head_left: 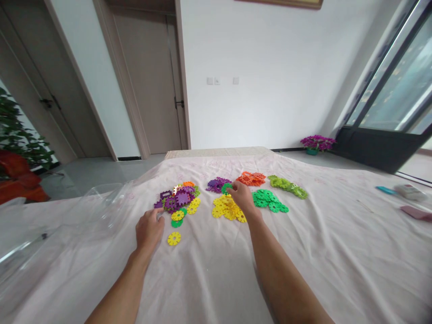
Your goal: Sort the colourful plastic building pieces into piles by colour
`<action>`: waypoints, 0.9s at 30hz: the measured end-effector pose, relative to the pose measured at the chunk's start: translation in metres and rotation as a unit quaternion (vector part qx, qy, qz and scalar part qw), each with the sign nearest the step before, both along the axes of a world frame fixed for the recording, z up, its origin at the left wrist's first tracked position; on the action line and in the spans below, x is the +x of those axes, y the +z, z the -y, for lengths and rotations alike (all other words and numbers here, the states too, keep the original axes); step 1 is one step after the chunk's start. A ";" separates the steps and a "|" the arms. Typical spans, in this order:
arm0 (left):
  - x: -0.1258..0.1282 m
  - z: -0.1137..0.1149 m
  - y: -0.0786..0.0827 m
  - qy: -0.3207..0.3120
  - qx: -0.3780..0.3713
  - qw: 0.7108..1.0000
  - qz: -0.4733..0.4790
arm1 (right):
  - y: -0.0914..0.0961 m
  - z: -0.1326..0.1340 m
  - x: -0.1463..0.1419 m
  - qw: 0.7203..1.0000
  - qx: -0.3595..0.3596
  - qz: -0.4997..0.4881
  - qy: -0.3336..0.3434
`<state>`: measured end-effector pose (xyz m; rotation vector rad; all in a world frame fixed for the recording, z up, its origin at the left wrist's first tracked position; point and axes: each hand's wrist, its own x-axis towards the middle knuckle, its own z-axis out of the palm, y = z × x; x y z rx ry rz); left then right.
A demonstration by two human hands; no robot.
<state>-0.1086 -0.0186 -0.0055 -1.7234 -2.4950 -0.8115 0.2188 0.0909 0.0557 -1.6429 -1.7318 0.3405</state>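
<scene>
Plastic interlocking discs lie in heaps on a pale pink sheet [216, 279]. My right hand [242, 196] reaches forward and pinches a green disc [226, 187] just above the yellow heap [227, 208], beside the purple heap [218, 183]. My left hand [149, 229] rests on the sheet with its fingers curled, the tips touching the edge of the mixed heap [178, 199] of purple, yellow and orange pieces. A single yellow disc [173, 238] lies just right of that hand. Sorted heaps of orange [251, 178], dark green [269, 200] and lime green [288, 185] sit further right.
A clear plastic bag [67, 211] lies crumpled at the left. Small items, a teal one [385, 190] and a dark red one [416, 213], lie at the far right edge. Doors, a potted plant [16, 135] and purple flowers [317, 143] stand beyond the bed.
</scene>
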 end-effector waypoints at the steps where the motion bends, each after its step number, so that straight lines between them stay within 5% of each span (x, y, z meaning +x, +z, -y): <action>1: 0.000 0.000 0.000 0.000 -0.002 1.000 -0.001 | 0.001 -0.002 0.015 0.999 -0.007 0.007 -0.045; 7: -0.001 -0.001 -0.002 0.001 0.003 1.000 -0.003 | -0.002 0.002 0.080 0.973 -0.075 0.015 -0.220; 13: -0.001 -0.001 -0.002 0.005 0.002 1.000 -0.010 | -0.002 0.003 0.086 0.952 0.060 -0.074 -0.290; 15: -0.001 -0.001 -0.002 0.006 -0.002 1.000 -0.010 | 0.000 -0.001 0.070 0.964 0.095 -0.100 -0.227; 20: -0.001 0.000 -0.001 0.004 -0.010 1.000 -0.001 | 0.002 0.005 0.001 0.991 0.081 -0.092 0.060; 27: 0.000 0.000 0.001 0.005 -0.001 1.000 0.010 | -0.013 0.069 -0.096 0.923 0.005 0.041 0.382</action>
